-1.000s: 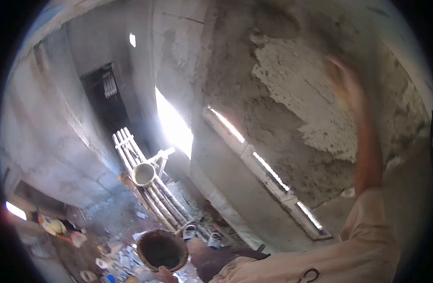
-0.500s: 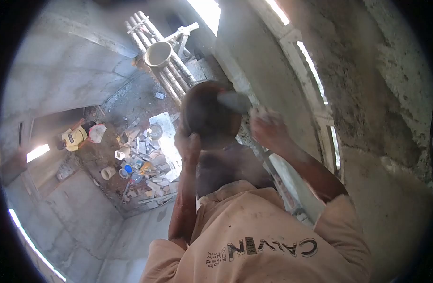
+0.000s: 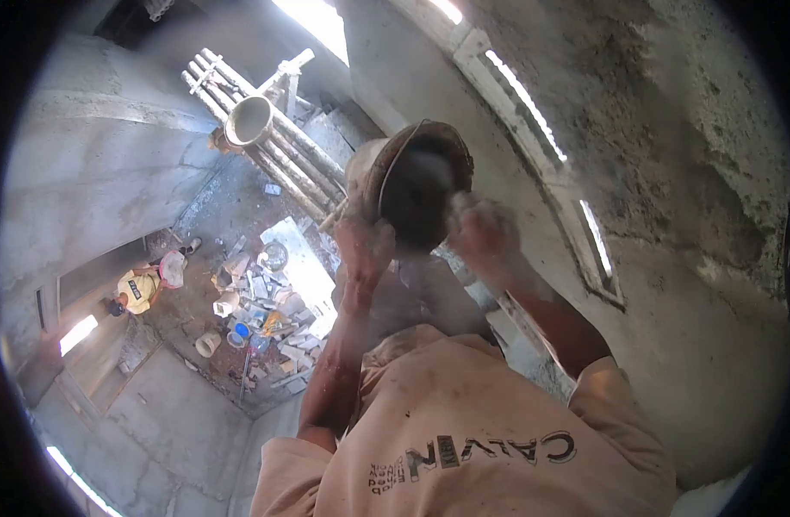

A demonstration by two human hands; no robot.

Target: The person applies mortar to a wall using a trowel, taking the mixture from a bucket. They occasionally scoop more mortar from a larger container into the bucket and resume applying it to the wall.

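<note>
A mortar-stained bucket [image 3: 367,170] with a wire handle is tilted in front of my chest, its dark mouth turned toward me. My left hand [image 3: 366,246] grips it at the near left side of the rim. At the right edge of the mouth, my right hand [image 3: 485,231] is closed and blurred by motion. From it a trowel [image 3: 433,175] reaches inside the bucket, its grey blade smeared and its handle hidden by the fingers. What lies at the bottom of the bucket is too dark to make out.
Below, a scaffold of bamboo poles [image 3: 304,177] carries another bucket [image 3: 249,121]. Rubble and broken tiles [image 3: 270,293] cover the floor near a pale board [image 3: 302,263]. A person in a yellow shirt [image 3: 137,290] stands far below. A rough wall [image 3: 705,207] rises at right.
The bucket has tipped so its mouth and wire handle show. My right hand has brought the trowel blade from the rim into the bucket. The view has shifted slightly.
</note>
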